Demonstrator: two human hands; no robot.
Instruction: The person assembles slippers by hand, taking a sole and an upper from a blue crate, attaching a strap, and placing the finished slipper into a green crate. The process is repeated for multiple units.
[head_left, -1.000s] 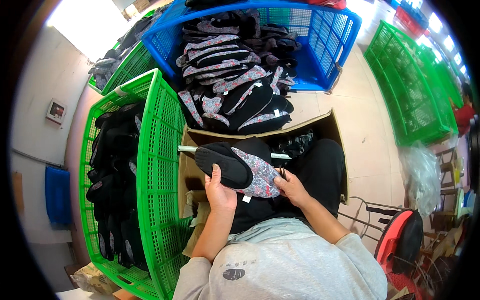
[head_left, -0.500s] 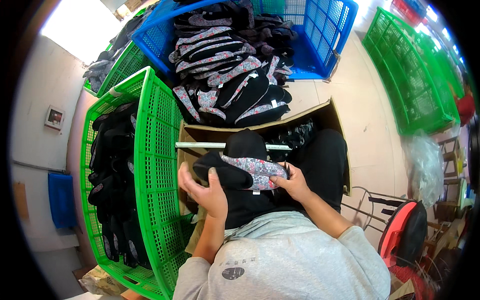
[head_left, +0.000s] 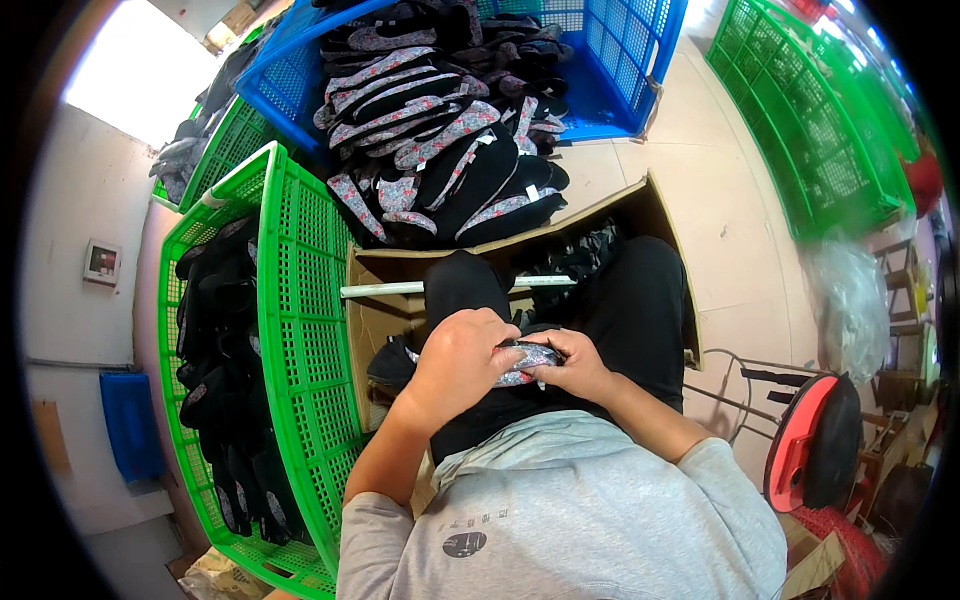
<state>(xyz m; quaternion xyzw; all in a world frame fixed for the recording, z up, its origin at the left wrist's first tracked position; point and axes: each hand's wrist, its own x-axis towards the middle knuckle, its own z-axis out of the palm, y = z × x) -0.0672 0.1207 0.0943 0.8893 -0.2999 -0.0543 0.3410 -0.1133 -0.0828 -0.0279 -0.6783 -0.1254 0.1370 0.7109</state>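
Note:
Over my lap I hold a floral and black cloth slipper (head_left: 514, 378), bunched up between both hands. My left hand (head_left: 456, 362) is closed over it, its back covering much of the cloth. From the other side my right hand (head_left: 577, 366) pinches the floral edge with thumb and fingers. The black end of the slipper sticks out left of my left wrist. A pile of similar floral and black slippers (head_left: 430, 150) lies just beyond my knees, several with small white tags.
An open cardboard box (head_left: 610, 215) surrounds my knees, a white bar (head_left: 385, 290) across it. Left stands a green crate (head_left: 310, 330) of black slippers; a blue crate (head_left: 630, 60) is behind the pile. Right are a green crate (head_left: 800, 120) and a red and black round seat (head_left: 815, 440).
My left hand has moved right and closed over the slipper, next to my right hand. The slipper, stretched out flat before, is now bunched and mostly covered.

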